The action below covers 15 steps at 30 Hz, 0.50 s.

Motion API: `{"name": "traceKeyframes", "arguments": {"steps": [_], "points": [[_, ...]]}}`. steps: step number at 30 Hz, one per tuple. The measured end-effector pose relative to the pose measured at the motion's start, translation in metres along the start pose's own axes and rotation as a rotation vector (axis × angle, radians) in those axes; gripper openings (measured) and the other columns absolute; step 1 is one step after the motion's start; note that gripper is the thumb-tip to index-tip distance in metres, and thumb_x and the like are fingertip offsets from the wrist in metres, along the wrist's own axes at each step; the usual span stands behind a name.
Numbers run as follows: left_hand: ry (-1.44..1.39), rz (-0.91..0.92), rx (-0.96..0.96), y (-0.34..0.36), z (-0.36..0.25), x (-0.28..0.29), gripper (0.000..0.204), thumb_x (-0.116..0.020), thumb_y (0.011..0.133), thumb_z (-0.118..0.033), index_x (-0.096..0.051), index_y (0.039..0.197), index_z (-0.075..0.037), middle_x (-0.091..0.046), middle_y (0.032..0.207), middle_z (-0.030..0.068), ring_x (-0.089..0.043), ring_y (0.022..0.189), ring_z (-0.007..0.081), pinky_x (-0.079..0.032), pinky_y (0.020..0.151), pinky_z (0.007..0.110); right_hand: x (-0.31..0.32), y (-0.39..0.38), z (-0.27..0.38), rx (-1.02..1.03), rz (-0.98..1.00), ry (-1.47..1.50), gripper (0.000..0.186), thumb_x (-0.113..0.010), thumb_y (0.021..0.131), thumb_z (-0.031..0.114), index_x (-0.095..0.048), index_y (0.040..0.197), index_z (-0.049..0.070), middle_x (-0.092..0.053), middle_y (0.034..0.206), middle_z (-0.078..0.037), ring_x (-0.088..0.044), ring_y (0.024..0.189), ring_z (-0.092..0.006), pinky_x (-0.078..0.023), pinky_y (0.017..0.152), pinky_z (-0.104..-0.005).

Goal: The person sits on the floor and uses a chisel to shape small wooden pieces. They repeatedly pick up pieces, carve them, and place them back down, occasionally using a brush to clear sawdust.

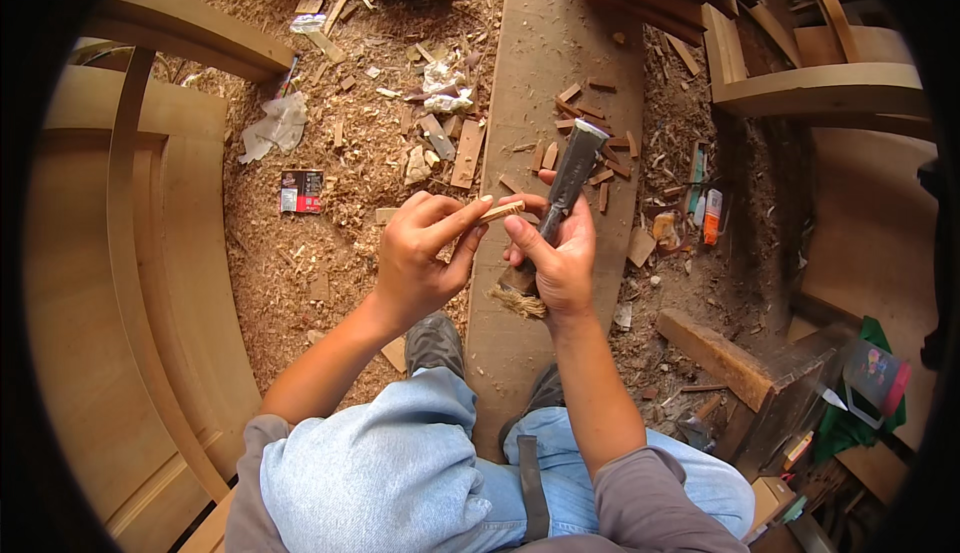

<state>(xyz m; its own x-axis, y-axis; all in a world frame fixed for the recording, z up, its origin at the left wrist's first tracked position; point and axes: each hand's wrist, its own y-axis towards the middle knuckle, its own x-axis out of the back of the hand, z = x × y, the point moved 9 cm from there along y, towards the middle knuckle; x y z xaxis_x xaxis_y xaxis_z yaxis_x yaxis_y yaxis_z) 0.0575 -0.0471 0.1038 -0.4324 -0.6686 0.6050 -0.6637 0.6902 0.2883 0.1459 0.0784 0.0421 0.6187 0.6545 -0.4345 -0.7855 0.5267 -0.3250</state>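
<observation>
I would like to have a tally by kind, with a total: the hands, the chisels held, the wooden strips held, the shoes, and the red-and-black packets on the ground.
Left hand and right hand: 2
Chisel: 1
Light wooden strip: 1
Left shoe and right shoe: 2
Red-and-black packet: 1
Total: 7

A wide wooden plank (550, 28) is running beneath the right hand (562, 253), over a shavings-strewn floor (300, 318).
Small wood offcuts (570, 93) are lying on the plank just beyond the grip; on the floor, a red-and-black packet (301, 192) is resting to its left, a crumpled white wrapper (446, 88) beyond-left, an orange-and-white bottle (712, 217) to its right.
</observation>
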Motion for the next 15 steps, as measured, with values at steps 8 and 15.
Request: {"name": "traceKeyframes", "arguments": {"steps": [8, 15], "points": [[-0.547, 0.151, 0.412, -0.011, 0.029, -0.021, 0.023, -0.076, 0.088, -0.015, -0.073, 0.106, 0.0, -0.072, 0.09, 0.0076, -0.066, 0.077, 0.0134, -0.052, 0.065, 0.028, 0.001, 0.001, -0.004, 0.0, 0.058, -0.038, 0.057, -0.076, 0.088, 0.004, -0.042, 0.134, 0.003, -0.072, 0.101, -0.016, -0.061, 0.063, -0.0095, -0.05, 0.055, -0.0208], [-0.957, 0.24, 0.648, -0.021, 0.035, -0.038, 0.018, -0.074, 0.093, -0.014, -0.07, 0.1, 0.001, -0.071, 0.087, 0.004, -0.065, 0.075, 0.008, -0.053, 0.066, 0.023, -0.002, 0.0, -0.005, -0.002, 0.093, 0.049, 0.044, -0.072, 0.093, 0.011, -0.048, 0.129, 0.002, -0.072, 0.098, -0.019, -0.06, 0.054, -0.0119, -0.048, 0.049, -0.023]]}}
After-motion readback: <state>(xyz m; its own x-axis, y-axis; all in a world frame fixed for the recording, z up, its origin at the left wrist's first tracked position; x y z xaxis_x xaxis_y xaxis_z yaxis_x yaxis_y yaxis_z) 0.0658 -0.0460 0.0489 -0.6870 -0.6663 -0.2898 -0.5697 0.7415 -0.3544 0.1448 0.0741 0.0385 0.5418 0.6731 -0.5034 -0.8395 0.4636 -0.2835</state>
